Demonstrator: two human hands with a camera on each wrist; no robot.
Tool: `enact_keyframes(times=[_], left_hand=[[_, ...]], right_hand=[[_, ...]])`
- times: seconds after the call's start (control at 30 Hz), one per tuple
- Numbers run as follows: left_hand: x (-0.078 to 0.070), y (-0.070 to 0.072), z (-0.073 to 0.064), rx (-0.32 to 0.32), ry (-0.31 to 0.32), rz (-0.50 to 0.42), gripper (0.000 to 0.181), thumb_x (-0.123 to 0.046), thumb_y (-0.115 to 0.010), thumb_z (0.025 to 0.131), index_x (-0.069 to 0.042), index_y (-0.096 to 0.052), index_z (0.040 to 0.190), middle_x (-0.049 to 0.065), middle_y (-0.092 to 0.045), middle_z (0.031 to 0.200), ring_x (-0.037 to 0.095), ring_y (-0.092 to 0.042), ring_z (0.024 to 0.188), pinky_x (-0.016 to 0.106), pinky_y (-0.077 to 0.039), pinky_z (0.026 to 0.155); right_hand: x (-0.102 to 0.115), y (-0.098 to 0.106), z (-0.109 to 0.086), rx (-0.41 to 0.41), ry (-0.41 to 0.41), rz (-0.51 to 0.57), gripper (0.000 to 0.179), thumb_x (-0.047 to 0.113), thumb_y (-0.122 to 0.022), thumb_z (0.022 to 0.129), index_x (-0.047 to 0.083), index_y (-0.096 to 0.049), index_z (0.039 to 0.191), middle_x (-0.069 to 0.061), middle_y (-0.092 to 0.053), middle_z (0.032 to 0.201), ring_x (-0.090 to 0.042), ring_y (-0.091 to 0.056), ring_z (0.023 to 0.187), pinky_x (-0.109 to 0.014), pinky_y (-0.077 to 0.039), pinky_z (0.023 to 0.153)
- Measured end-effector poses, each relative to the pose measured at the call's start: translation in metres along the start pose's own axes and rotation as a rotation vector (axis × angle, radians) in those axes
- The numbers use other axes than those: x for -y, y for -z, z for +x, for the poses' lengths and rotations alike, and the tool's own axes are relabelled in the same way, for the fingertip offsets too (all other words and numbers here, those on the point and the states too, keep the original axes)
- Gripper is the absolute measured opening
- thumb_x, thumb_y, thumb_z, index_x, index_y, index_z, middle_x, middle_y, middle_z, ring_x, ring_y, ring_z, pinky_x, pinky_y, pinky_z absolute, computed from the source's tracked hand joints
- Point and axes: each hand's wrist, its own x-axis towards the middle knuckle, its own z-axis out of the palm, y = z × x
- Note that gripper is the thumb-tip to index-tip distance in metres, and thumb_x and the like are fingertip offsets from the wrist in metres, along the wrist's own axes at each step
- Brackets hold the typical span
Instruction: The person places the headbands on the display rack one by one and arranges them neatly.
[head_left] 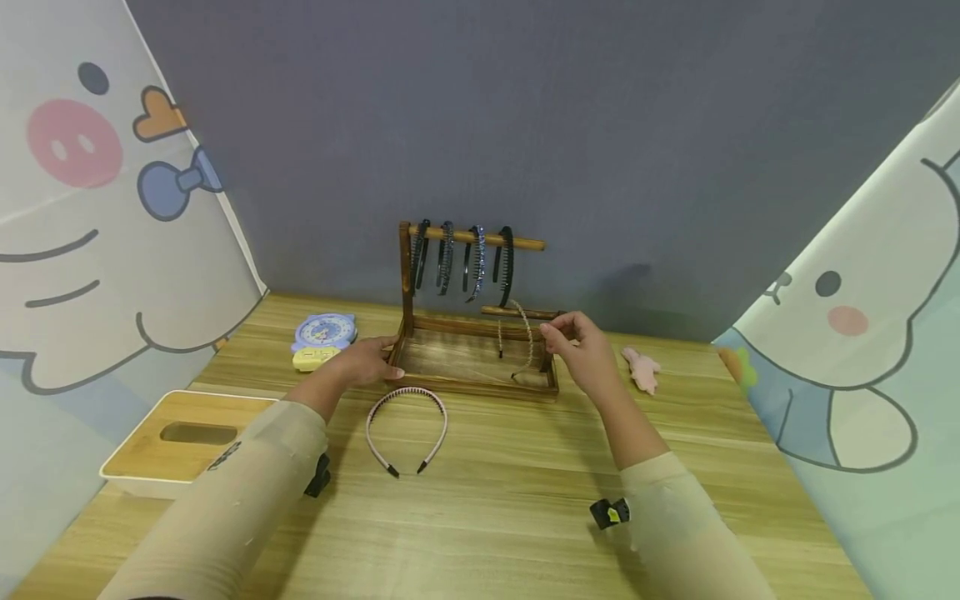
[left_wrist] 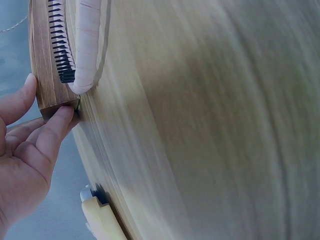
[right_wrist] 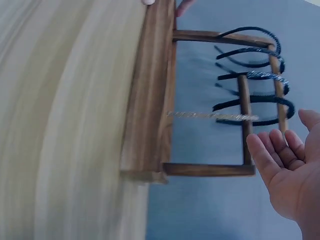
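Note:
A wooden headband rack (head_left: 480, 388) with a shallow tray and two bars stands near the back wall. My left hand (head_left: 363, 361) holds the tray's left end between thumb and fingers, also seen in the left wrist view. On the upper bar hang several headbands, among them a plain black headband (head_left: 507, 262) and a glittery blue headband (head_left: 479, 262). A braided beige headband (right_wrist: 200, 115) hangs on the short lower bar (right_wrist: 245, 107). Beside that bar's free end is my right hand (right_wrist: 292, 167), its fingers loosely bent around nothing. A pink headband (head_left: 445, 417) lies before the tray.
A purple clock (head_left: 323, 330) and a yellow block (head_left: 312, 358) sit left of the rack. Nearer on the left is a white tissue box with a wooden lid (head_left: 165, 408). A small pink animal-shaped item (head_left: 642, 372) lies to the right.

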Motion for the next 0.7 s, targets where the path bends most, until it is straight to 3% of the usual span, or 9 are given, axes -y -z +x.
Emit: enact_keyframes(times=[0.13, 0.3, 0.7], left_hand=[[0.000, 0.000, 0.000, 0.004, 0.001, -0.012, 0.083, -0.025, -0.064, 0.096, -0.010, -0.012, 0.159, 0.025, -0.033, 0.155, 0.044, -0.033, 0.141, 0.058, -0.033, 0.112], [0.001, 0.000, 0.000, 0.005, 0.000, -0.004, 0.082, -0.025, -0.064, 0.097, -0.010, -0.012, 0.159, 0.025, -0.032, 0.155, 0.044, -0.032, 0.142, 0.059, -0.032, 0.112], [0.001, 0.000, 0.000, 0.000, -0.011, 0.008, 0.083, -0.026, -0.064, 0.096, -0.010, -0.013, 0.159, 0.025, -0.033, 0.154, 0.045, -0.032, 0.141, 0.059, -0.032, 0.112]], right_hand=[[0.012, -0.003, -0.004, 0.023, 0.042, 0.023, 0.044, 0.059, -0.059, 0.091, 0.019, -0.060, 0.109, -0.003, -0.065, 0.100, -0.027, -0.069, 0.092, -0.040, -0.058, 0.081], [0.024, -0.018, -0.008, 0.121, 0.074, 0.017, 0.039, 0.055, -0.059, 0.093, 0.020, -0.061, 0.109, -0.003, -0.066, 0.098, -0.022, -0.067, 0.086, -0.037, -0.057, 0.073], [0.023, -0.066, -0.013, 0.365, -0.027, -0.022, 0.032, 0.047, -0.065, 0.093, 0.020, -0.065, 0.109, 0.002, -0.067, 0.098, -0.022, -0.066, 0.087, -0.039, -0.058, 0.074]])
